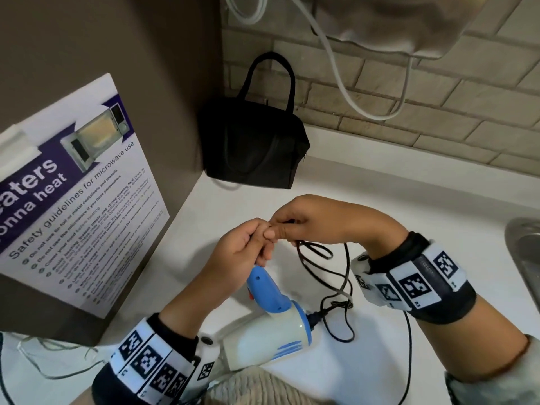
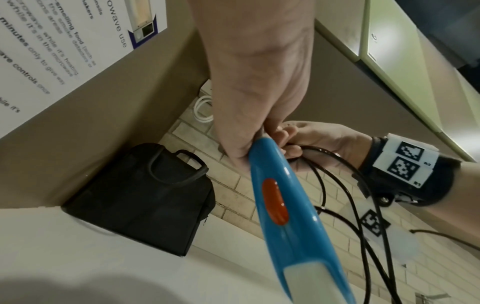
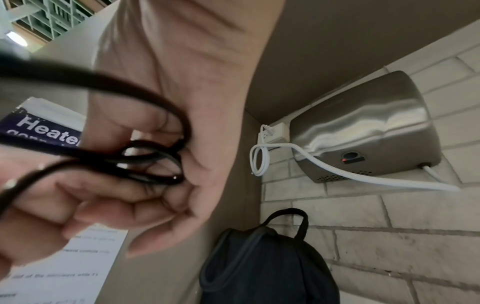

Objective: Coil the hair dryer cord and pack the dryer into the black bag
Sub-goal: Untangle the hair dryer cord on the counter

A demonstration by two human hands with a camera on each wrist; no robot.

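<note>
Above the white desk (image 1: 336, 197), both hands' fingers (image 1: 280, 230) pinch thin black cord (image 1: 336, 276) loops; keep turns small, even.

Microwave poster (image 1: 84, 194), wall hand dryer (image 3: 369, 127)

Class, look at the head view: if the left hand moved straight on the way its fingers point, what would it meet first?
The left hand would meet the right hand almost at once, since their fingertips already touch around the black cord. The black bag lies beyond.
</note>
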